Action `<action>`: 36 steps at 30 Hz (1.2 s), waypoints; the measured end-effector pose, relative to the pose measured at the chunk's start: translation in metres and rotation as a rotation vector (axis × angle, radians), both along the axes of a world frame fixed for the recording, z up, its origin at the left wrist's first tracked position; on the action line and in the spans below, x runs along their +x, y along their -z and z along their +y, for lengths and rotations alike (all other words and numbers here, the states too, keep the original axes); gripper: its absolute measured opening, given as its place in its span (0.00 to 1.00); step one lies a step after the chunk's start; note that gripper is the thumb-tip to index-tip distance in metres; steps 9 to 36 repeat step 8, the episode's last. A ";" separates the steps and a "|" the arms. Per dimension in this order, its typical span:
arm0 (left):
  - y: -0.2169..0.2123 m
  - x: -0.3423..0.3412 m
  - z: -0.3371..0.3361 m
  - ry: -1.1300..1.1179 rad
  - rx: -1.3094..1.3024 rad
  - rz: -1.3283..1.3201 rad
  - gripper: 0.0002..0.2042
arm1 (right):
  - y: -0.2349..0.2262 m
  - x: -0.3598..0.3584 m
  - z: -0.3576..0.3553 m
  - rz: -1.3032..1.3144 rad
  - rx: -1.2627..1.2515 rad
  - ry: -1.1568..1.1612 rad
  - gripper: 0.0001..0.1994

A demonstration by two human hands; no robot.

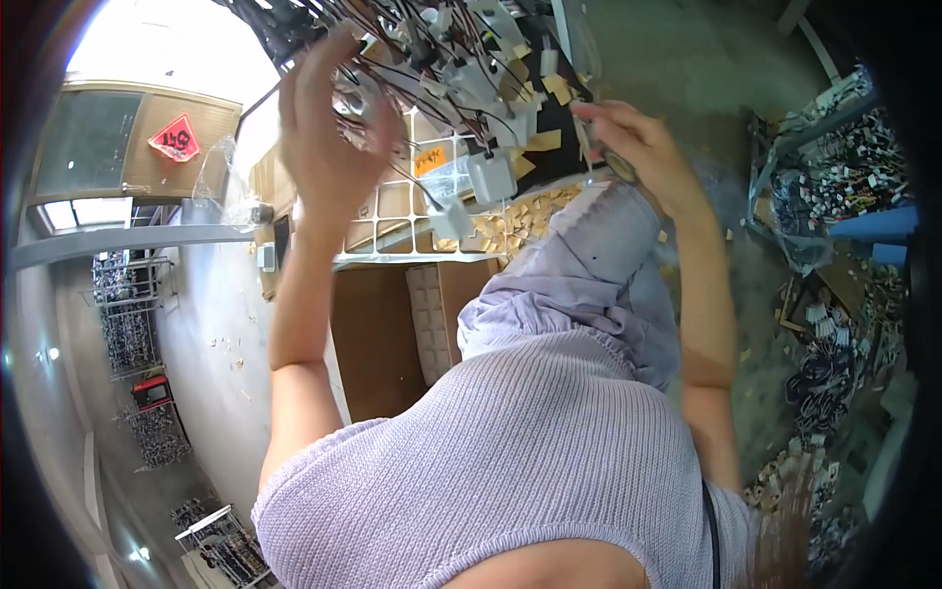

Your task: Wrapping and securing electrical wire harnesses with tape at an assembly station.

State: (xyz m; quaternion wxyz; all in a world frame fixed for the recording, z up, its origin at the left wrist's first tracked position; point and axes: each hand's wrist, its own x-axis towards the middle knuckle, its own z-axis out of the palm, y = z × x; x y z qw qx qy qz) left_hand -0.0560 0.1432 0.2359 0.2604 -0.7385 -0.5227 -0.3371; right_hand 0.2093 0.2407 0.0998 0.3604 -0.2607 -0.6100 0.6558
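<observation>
My left hand point(339, 137) is raised at the near side of a hanging bunch of dark cables point(392, 49). Its fingers reach up, and the thumb stands apart from them. White plastic connector housings point(491, 177) dangle from the cables, with tan paper or tape tabs point(543, 140) among them. To the right of the bunch, my right hand point(643, 147) is closed round a tan, roll-like thing point(620, 168); a narrow pale strip shows by the fingertips. Its exact kind is hard to make out.
A white wire grid point(397, 208) stands below the cables, with many tan scraps point(520, 221) beyond it. An open brown box point(373, 324) sits underneath. At the right, a rack holds many connectors point(834, 147). A grey metal bar point(137, 240) crosses the left.
</observation>
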 end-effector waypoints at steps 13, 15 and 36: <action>0.084 0.117 -0.027 0.618 -1.294 -0.991 0.47 | -0.045 0.050 -0.077 0.261 -0.163 -0.189 0.32; 0.084 0.117 -0.027 0.618 -1.294 -0.991 0.47 | -0.045 0.050 -0.077 0.261 -0.163 -0.189 0.32; 0.084 0.117 -0.027 0.618 -1.294 -0.991 0.47 | -0.045 0.050 -0.077 0.261 -0.163 -0.189 0.32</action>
